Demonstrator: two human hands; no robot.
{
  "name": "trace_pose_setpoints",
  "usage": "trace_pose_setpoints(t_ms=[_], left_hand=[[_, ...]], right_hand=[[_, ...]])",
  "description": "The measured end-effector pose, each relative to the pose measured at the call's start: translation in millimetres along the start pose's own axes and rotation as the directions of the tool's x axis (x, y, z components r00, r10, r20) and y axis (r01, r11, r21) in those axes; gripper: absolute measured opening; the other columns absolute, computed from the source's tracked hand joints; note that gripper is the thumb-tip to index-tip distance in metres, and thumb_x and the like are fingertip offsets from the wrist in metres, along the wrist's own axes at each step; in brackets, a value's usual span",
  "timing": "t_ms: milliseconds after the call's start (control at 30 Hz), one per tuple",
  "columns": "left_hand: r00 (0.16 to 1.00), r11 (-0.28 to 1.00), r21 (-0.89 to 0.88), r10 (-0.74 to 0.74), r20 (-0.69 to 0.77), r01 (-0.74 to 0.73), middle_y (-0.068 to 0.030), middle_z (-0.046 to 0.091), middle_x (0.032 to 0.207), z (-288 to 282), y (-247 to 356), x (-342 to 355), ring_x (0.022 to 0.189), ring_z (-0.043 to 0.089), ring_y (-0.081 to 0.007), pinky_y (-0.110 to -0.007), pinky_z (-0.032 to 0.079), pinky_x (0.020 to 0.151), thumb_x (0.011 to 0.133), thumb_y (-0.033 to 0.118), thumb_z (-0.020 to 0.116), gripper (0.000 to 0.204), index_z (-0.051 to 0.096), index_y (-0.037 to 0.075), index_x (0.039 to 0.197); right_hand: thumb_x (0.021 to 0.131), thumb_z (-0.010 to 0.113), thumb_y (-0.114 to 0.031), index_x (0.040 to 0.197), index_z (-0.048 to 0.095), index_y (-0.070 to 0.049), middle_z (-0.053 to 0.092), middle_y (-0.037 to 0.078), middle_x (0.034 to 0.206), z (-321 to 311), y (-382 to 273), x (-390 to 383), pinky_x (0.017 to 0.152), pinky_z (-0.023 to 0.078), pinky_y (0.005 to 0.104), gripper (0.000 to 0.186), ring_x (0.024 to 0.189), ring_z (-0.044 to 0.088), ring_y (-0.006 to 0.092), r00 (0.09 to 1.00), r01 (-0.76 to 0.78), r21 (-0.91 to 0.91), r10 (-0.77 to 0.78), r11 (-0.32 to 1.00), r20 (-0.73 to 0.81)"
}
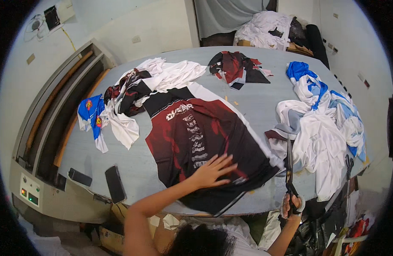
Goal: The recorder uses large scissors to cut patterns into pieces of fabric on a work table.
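A black and dark red printed fabric panel [179,141] with white lettering lies spread over the grey-blue table [256,96]. My left hand [212,173] rests flat on its lower part, fingers spread apart. A white strip of cloth [243,121] runs along the panel's right edge. My right hand [293,206] is closed round the handles of a pair of large scissors [289,164], at the table's near edge. The scissors point away from me, to the right of the panel's lower corner. A whitish wrap covers part of that hand.
White and blue cloth [318,145] is heaped at the right, dark red and black scraps [237,68] at the back. More white cloth [175,74] lies at the far left. A black phone [115,184] and a small dark case [80,177] sit near-left, beside a long roller machine [51,115].
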State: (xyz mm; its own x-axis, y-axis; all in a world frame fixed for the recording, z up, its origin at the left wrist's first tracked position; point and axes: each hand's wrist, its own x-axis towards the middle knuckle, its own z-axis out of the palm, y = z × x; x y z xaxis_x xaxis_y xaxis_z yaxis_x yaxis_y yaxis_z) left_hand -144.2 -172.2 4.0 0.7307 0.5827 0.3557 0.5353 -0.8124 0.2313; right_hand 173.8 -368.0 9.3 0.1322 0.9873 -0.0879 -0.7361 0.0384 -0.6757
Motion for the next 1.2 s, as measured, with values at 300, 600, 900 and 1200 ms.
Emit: trace_pose_setpoints(t_ms=[300, 600, 900, 1200], left_hand=[[0.962, 0.979, 0.077, 0.168, 0.215, -0.188, -0.0074, 0.049, 0.123, -85.2, -85.2, -76.8, 0.111, 0.047, -0.0248, -0.038, 0.036, 0.09, 0.081, 0.031, 0.055, 0.043, 0.051, 0.012, 0.12], [0.992, 0.99, 0.142, -0.034, 0.12, 0.017, -0.0153, 0.024, 0.142, 6.3, -26.2, 24.3, 0.131, 0.02, -0.0335, -0.052, 0.015, 0.104, 0.078, 0.065, 0.043, 0.076, 0.032, 0.017, 0.135], [0.974, 0.964, 0.158, -0.222, 0.042, 0.213, -0.0159, 0.026, 0.141, 45.5, -54.7, 119.4, 0.129, 0.025, -0.0319, -0.054, 0.019, 0.102, 0.082, 0.052, 0.048, 0.066, 0.034, 0.013, 0.133], [0.999, 0.999, 0.013, -0.03, -0.019, 0.031, -0.0154, 0.031, 0.138, 55.7, 50.3, 62.3, 0.128, 0.027, -0.0288, -0.052, 0.016, 0.103, 0.085, 0.044, 0.044, 0.056, 0.04, 0.011, 0.13]], right_hand=[[0.086, 0.052, -0.033, 0.08, 0.048, 0.002, 0.045, 0.007, 0.047, -13.6, 10.2, 7.7, 0.026, 0.035, 0.0278, 0.035, 0.028, 0.041, 0.0189, 0.997, -0.006, -0.148, 0.017, 0.989, 0.077], [0.087, 0.053, -0.028, 0.074, 0.053, 0.002, 0.05, 0.008, 0.047, 10.1, 18.3, 13.1, 0.027, 0.039, 0.028, 0.032, 0.03, 0.046, 0.0185, 0.995, -0.103, -0.06, 0.103, 0.993, -0.002], [0.081, 0.054, -0.051, 0.084, 0.051, -0.001, 0.049, 0.007, 0.052, 28.5, 43.6, -14.8, 0.033, 0.041, 0.0293, 0.051, 0.035, 0.047, 0.0187, 0.988, -0.134, -0.168, 0.145, 0.977, 0.053], [0.086, 0.047, -0.051, 0.091, 0.052, 0.0, 0.053, 0.005, 0.062, 51.9, 23.6, -50.0, 0.048, 0.041, 0.027, 0.052, 0.052, 0.053, 0.0146, 0.956, -0.241, -0.521, 0.292, 0.819, 0.016]])
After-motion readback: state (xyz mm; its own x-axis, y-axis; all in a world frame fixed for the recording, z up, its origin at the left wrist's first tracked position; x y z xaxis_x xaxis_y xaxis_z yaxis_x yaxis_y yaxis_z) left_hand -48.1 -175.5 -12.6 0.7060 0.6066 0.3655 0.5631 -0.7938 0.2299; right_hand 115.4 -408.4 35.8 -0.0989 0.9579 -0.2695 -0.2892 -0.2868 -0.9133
